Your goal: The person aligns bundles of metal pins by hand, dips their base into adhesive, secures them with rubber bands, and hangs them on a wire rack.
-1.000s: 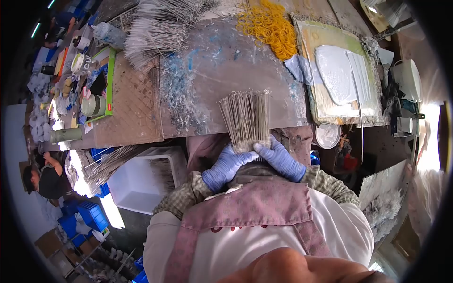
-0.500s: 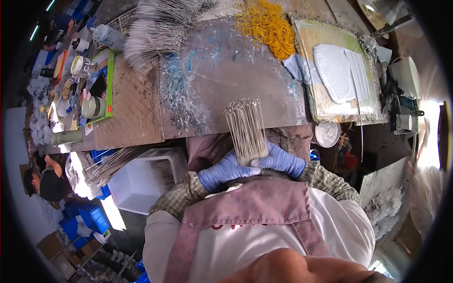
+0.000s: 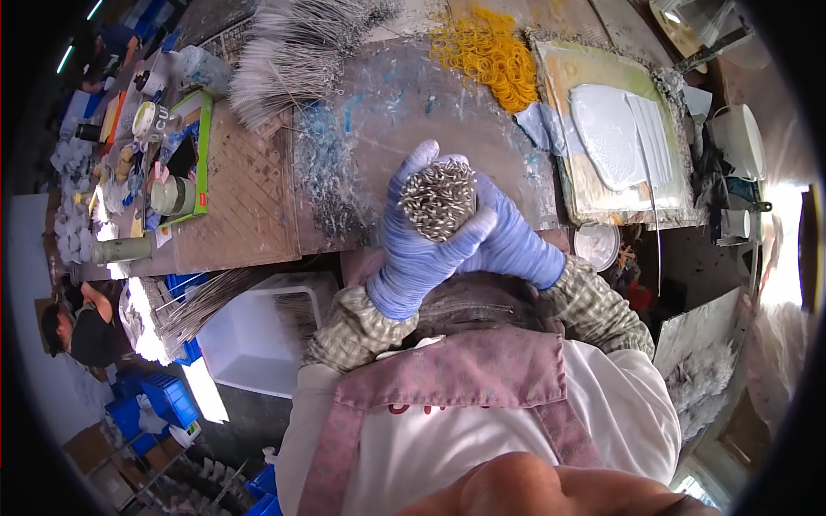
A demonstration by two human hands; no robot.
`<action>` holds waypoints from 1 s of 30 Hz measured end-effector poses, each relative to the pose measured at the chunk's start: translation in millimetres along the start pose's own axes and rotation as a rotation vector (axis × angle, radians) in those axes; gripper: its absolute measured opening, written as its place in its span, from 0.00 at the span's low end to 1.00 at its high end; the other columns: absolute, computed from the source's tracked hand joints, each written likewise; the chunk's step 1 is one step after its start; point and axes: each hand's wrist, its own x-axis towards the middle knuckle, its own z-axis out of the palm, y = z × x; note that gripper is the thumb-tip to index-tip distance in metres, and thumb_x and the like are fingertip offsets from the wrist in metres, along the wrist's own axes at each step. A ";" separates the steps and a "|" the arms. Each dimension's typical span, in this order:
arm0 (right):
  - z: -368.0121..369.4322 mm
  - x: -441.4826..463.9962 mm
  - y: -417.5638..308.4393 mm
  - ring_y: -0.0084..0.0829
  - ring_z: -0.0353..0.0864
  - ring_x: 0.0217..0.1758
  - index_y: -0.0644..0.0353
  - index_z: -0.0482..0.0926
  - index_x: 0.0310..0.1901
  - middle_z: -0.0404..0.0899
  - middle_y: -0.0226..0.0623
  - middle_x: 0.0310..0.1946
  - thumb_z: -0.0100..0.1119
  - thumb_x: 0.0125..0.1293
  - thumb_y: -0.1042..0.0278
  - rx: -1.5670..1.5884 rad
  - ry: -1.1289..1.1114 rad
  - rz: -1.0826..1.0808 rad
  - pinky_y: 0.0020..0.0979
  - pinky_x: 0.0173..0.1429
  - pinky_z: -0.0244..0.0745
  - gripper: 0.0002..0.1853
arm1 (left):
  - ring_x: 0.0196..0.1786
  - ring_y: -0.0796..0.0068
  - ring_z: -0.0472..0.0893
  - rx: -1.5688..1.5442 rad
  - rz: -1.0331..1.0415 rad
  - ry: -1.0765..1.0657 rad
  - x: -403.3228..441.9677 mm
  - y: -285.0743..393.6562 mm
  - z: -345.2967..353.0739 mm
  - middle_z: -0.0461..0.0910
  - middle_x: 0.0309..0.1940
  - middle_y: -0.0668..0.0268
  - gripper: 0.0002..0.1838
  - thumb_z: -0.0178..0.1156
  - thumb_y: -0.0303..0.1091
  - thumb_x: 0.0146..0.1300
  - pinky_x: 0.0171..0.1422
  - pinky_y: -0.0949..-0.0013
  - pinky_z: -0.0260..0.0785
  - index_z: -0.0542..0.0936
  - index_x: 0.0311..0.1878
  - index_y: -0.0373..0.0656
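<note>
"While I listen, can you tell me where the hands are?"

"Both are near the middle of the view, at the near edge of a stained worktable [image 3: 370, 95], in blue-violet, streaked gloves with paler fingertips."

"What do they hold?"

"A round bundle of thin metal wires [image 3: 438, 202], its many silvery ends turned up toward the camera. The left hand [image 3: 403, 258] is curled around its left side, fingers on the far edge and thumb across the near edge. The right hand [image 3: 519, 245] supports it from the right and behind. The grip is closed around the bundle, with both hands cupped together. I cannot tell whether its lower end touches anything."

"What lies beyond it on the table?"

"To the far left, a spread of pale, bristly wires [image 3: 288, 64]. Beyond and slightly right, a heap of yellow rings [image 3: 490, 64]. Right of the bundle, a crusted board [image 3: 589, 196] carries a smooth patch of white material [image 3: 602, 133], with a bluish cloth [image 3: 540, 127] at its left edge."

"And nearer the body?"

"A pink patterned apron [image 3: 456, 370] over a white top, with checked sleeves. To the left, below table level, an open white tub [image 3: 249, 344] sits beside a sheaf of long thin rods [image 3: 202, 305]. Farther left, a person in dark clothing [image 3: 90, 340] has an arm raised near the head."
</note>
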 end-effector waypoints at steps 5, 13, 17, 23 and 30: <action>25.8 13.1 108.4 0.42 0.68 0.72 0.62 0.60 0.73 0.69 0.47 0.68 0.76 0.56 0.61 0.088 -0.087 -0.007 0.36 0.77 0.60 0.47 | 0.65 0.59 0.76 0.429 0.251 -0.316 20.0 -96.9 -28.4 0.76 0.61 0.54 0.50 0.84 0.49 0.40 0.71 0.59 0.67 0.71 0.66 0.40; 14.7 -7.4 68.4 0.39 0.66 0.73 0.58 0.63 0.73 0.68 0.43 0.69 0.79 0.54 0.57 -0.073 -0.078 -0.041 0.39 0.78 0.59 0.47 | 0.61 0.54 0.77 0.535 0.033 -0.334 -5.4 -82.4 -28.9 0.76 0.60 0.55 0.48 0.81 0.50 0.43 0.67 0.57 0.70 0.70 0.66 0.45; 37.2 -46.1 26.4 0.32 0.66 0.71 0.60 0.53 0.75 0.68 0.38 0.68 0.82 0.49 0.52 0.822 -0.067 0.306 0.37 0.76 0.60 0.58 | 0.63 0.68 0.73 -0.511 -0.594 -0.298 -52.8 -58.1 -20.0 0.72 0.62 0.63 0.51 0.82 0.43 0.46 0.68 0.60 0.69 0.63 0.70 0.43; 45.5 -70.1 6.4 0.31 0.65 0.71 0.65 0.48 0.75 0.67 0.42 0.69 0.78 0.54 0.46 1.048 -0.094 0.601 0.35 0.75 0.62 0.59 | 0.61 0.69 0.77 -0.220 -0.750 -0.299 -88.9 -59.1 -18.2 0.76 0.59 0.63 0.45 0.79 0.33 0.51 0.64 0.63 0.73 0.64 0.70 0.40; 58.8 -85.7 20.1 0.30 0.70 0.66 0.66 0.56 0.72 0.73 0.41 0.63 0.75 0.59 0.46 0.743 0.034 0.448 0.34 0.72 0.64 0.51 | 0.60 0.72 0.77 -0.335 -0.940 -0.216 -103.8 -73.7 -17.2 0.76 0.60 0.65 0.36 0.75 0.27 0.56 0.64 0.66 0.74 0.69 0.67 0.40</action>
